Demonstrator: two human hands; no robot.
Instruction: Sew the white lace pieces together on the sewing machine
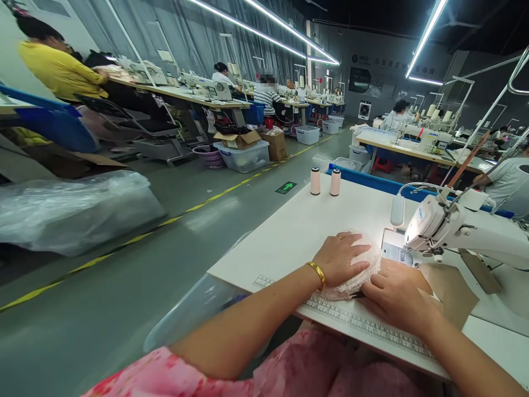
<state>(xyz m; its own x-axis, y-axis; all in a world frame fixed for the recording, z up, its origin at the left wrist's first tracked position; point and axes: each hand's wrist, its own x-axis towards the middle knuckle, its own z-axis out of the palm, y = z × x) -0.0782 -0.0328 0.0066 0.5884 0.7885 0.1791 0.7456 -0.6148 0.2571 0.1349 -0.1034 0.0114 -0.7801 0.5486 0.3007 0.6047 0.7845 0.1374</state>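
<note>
A piece of pale pink lacy fabric (375, 255) lies on the white sewing table just left of the machine's needle area. My left hand (336, 258) rests flat on it, fingers spread. My right hand (399, 298) is curled at the fabric's near right edge. From under its fingers juts a small dark pointed tool (357, 295), mostly hidden, so its kind is unclear. The white sewing machine (438, 223) stands to the right, its lamp lighting the metal needle plate (392, 246). Brown paper-like pieces (448, 289) lie beside my right hand.
Two pink thread spools (315, 182) stand at the table's far left corner. A printed ruler (372, 328) runs along the near edge. A clear plastic bin (194, 314) sits below on the left. Several co-workers sit at other machines beyond the yellow-marked aisle (198, 207) and to the right.
</note>
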